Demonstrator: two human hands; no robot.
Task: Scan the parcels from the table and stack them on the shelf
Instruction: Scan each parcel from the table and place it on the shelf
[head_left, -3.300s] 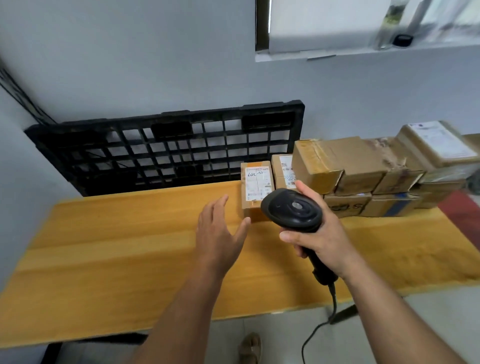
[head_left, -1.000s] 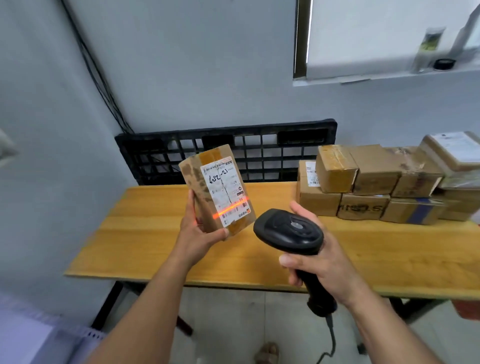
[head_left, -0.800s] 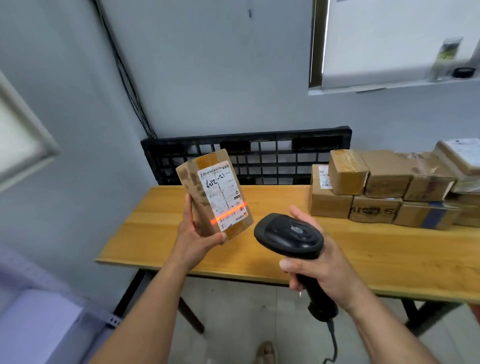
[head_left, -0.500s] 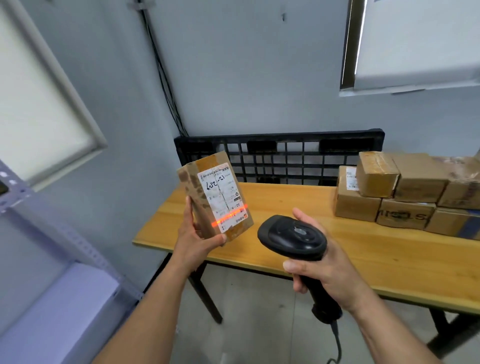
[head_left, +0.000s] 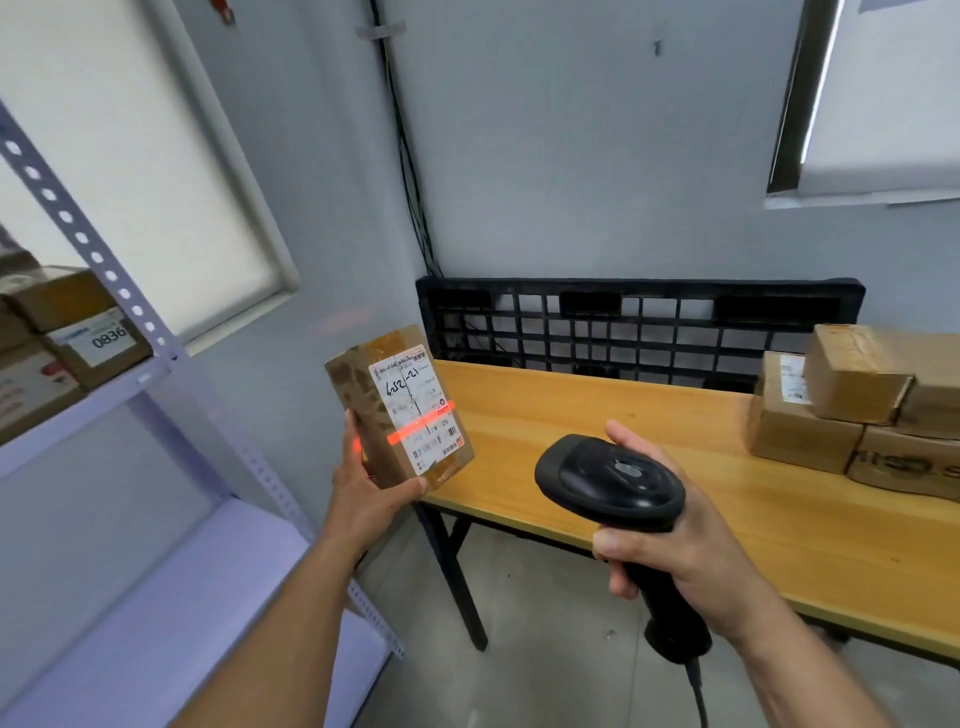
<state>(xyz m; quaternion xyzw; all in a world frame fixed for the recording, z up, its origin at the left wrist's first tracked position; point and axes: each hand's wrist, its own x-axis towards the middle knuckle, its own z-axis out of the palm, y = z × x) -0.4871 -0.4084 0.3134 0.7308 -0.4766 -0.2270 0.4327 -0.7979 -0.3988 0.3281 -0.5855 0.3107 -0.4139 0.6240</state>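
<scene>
I hold the parcel (head_left: 400, 410) upright in the air off the table's (head_left: 571, 415) left end. My left hand (head_left: 363, 499) grips its lower end, and my right hand (head_left: 685, 551) is wrapped round the barcode scanner (head_left: 610, 480), whose red line crosses the label (head_left: 410, 395). I judge the scan under way and the stacking not yet done. Some boxes (head_left: 98, 345) sit on the shelf (head_left: 104, 402). More parcels (head_left: 800, 421) wait on the table, cut off at the right edge. The label print is unreadable.

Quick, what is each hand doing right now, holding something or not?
Left hand: grips the parcel from below, label facing the scanner.
Right hand: grips the barcode scanner by its handle, red line across the label.
</scene>
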